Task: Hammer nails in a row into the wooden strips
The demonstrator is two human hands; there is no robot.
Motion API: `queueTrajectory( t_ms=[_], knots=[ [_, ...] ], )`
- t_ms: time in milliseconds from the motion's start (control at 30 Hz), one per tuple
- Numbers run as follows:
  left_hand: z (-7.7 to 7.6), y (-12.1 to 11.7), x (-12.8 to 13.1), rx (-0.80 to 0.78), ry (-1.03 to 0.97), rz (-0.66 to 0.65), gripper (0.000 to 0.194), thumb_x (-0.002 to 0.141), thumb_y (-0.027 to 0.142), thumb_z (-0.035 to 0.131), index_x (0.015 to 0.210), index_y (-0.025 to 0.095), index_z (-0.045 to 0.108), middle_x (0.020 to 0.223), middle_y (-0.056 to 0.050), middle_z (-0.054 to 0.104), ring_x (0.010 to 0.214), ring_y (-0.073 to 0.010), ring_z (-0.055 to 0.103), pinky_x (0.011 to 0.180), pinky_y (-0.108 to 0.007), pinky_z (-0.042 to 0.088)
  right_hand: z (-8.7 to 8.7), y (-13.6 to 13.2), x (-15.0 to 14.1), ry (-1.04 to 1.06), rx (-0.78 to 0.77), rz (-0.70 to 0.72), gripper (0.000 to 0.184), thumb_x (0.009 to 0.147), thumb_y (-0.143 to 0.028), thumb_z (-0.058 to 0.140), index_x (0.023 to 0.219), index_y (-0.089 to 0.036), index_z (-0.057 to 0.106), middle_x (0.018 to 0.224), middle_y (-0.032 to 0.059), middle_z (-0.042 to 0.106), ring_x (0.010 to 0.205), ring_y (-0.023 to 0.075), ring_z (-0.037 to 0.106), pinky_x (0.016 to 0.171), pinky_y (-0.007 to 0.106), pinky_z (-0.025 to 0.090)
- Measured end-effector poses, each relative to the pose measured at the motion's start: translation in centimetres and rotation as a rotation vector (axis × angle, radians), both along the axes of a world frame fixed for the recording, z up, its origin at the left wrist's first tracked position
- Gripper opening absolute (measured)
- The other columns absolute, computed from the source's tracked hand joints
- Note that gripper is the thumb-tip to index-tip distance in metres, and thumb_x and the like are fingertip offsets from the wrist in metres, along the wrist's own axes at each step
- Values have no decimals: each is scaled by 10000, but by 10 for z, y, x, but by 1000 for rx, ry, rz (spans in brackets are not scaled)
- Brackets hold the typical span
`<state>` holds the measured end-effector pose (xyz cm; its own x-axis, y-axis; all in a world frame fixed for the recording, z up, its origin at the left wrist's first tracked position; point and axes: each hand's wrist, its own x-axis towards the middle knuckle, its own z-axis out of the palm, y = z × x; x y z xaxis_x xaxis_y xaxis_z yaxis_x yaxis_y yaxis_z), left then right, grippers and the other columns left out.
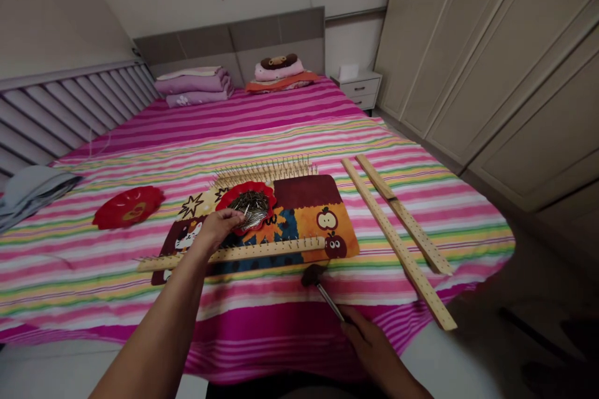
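Note:
My left hand [219, 226] reaches over a wooden strip [262, 251] with holes and lies at the edge of a red scalloped dish [247, 202] full of thin metal nails. Its fingers are curled at the nails; what they pinch is too small to see. My right hand [369, 340] grips the handle of a small hammer [321, 283], whose dark head rests on the bedspread just below the strip. A second strip [266, 169] bristling with upright nails lies behind the dish. Both strips sit on a patchwork mat [309, 212].
Two long perforated wooden strips [397, 224] lie to the right on the striped bed [281, 131]. An empty red dish [127, 206] sits at left, grey cloth [28, 190] beyond it. Folded blankets [194, 84] and pillows lie at the headboard; wardrobes [491, 56] stand right.

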<state>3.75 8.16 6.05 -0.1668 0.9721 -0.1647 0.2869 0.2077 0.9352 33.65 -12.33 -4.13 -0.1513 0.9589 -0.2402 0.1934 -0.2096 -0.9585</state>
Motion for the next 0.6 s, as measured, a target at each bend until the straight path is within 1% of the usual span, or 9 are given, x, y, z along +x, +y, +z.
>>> queueTrajectory(
  t_ms=[133, 200, 300, 400, 467, 500, 600],
  knots=[
    [-6, 1, -6, -1, -47, 29, 383, 376, 383, 795, 633, 146, 639, 517, 23, 588, 464, -77, 487, 453, -197, 343, 0, 0, 0, -17, 0, -2, 346, 862, -318, 463, 1149, -205, 619, 1097, 64, 696, 1025, 236, 616, 909, 340, 440],
    [-7, 1, -7, -7, -53, 49, 366, 405, 369, 777, 661, 148, 636, 512, 30, 578, 450, -71, 474, 434, -189, 322, 1, 0, 0, -13, 6, 5, 355, 863, -315, 460, 1164, -205, 614, 1098, 63, 696, 1012, 234, 621, 905, 341, 442],
    [0, -3, -4, 8, -58, 93, 349, 427, 375, 753, 656, 149, 618, 497, 36, 561, 448, -76, 470, 433, -193, 326, 2, 0, -1, -13, 17, 8, 355, 863, -311, 463, 1162, -201, 617, 1095, 65, 698, 995, 235, 628, 903, 349, 447],
    [10, -16, 8, 72, -29, 128, 313, 468, 375, 730, 651, 151, 611, 492, 50, 537, 441, -65, 433, 438, -195, 327, 2, -1, -1, -16, 8, -5, 337, 860, -313, 469, 1140, -210, 627, 1079, 60, 704, 1035, 243, 616, 911, 356, 448],
    [13, -29, 20, 108, -18, 108, 297, 500, 379, 716, 665, 152, 617, 502, 54, 534, 445, -60, 418, 446, -196, 331, 1, -1, 0, -7, -2, -8, 326, 865, -311, 464, 1132, -216, 625, 1070, 56, 708, 1049, 246, 612, 912, 360, 450],
    [12, -36, 26, 113, -22, 82, 296, 513, 385, 712, 670, 152, 618, 505, 52, 536, 450, -61, 419, 452, -197, 337, 0, -1, 0, -5, -5, -10, 321, 867, -308, 464, 1130, -216, 623, 1064, 55, 710, 1047, 246, 613, 910, 363, 452],
    [-2, -54, 44, 58, -82, -15, 316, 523, 414, 712, 662, 153, 602, 491, 46, 535, 456, -73, 441, 467, -210, 364, -1, -1, 0, -11, -2, -12, 318, 871, -294, 465, 1141, -212, 612, 1068, 57, 710, 1042, 246, 615, 902, 365, 452]
  ],
)
